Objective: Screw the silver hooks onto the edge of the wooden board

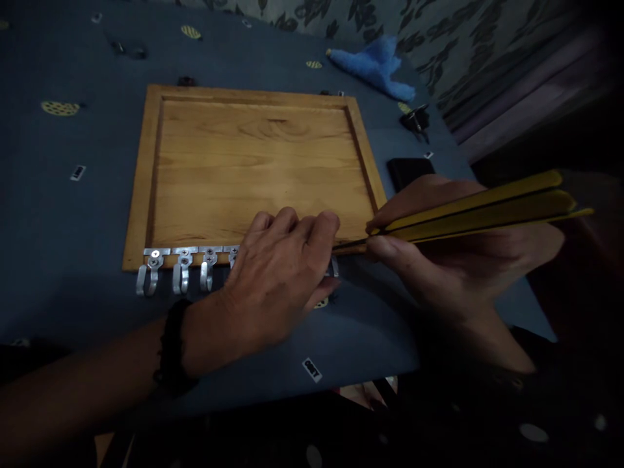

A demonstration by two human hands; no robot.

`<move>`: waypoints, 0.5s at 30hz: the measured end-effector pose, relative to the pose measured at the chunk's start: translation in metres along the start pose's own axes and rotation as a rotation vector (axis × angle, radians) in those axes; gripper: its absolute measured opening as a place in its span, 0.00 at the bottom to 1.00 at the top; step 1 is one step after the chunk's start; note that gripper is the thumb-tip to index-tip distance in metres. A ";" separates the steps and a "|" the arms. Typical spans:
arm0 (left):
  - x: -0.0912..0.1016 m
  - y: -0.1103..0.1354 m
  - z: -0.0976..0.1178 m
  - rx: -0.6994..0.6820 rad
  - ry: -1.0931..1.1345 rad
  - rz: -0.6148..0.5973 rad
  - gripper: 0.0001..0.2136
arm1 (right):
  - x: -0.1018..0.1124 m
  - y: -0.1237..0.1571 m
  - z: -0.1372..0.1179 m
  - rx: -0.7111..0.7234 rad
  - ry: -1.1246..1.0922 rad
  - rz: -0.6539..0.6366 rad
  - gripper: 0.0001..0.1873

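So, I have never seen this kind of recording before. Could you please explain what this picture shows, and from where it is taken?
Of course. There is no machine here, only a person's two bare hands. The single picture comes from a camera worn on the person's head, looking forward and down.

On the blue-grey table surface lies a wooden board with a raised rim. Metal hooks line its near edge. The left hand rests over that edge, hiding part of the row. The right hand holds a yellow-handled tool, its thin dark tip pointing toward the same edge. Farther back lies a blue cloth.
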State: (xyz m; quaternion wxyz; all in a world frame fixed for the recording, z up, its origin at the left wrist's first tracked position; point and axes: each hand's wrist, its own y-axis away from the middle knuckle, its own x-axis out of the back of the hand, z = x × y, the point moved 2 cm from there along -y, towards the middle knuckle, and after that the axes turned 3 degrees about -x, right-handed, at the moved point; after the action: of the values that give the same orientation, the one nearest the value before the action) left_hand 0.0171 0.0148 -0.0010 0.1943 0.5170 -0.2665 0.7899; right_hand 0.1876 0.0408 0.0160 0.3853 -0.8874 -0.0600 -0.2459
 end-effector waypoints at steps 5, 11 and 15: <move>0.000 0.001 -0.001 -0.003 -0.014 0.012 0.19 | 0.005 -0.005 -0.004 -0.141 -0.111 -0.079 0.06; 0.001 0.001 -0.001 -0.005 -0.020 0.006 0.18 | 0.012 -0.006 -0.009 -0.315 -0.340 -0.073 0.09; 0.001 0.000 -0.001 -0.001 -0.019 0.008 0.17 | 0.011 -0.006 -0.010 -0.309 -0.325 -0.058 0.09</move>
State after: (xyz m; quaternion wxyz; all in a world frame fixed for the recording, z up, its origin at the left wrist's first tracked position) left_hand 0.0161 0.0154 -0.0002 0.1890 0.5233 -0.2708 0.7856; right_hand 0.1919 0.0367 0.0311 0.2227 -0.9618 -0.1082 -0.1170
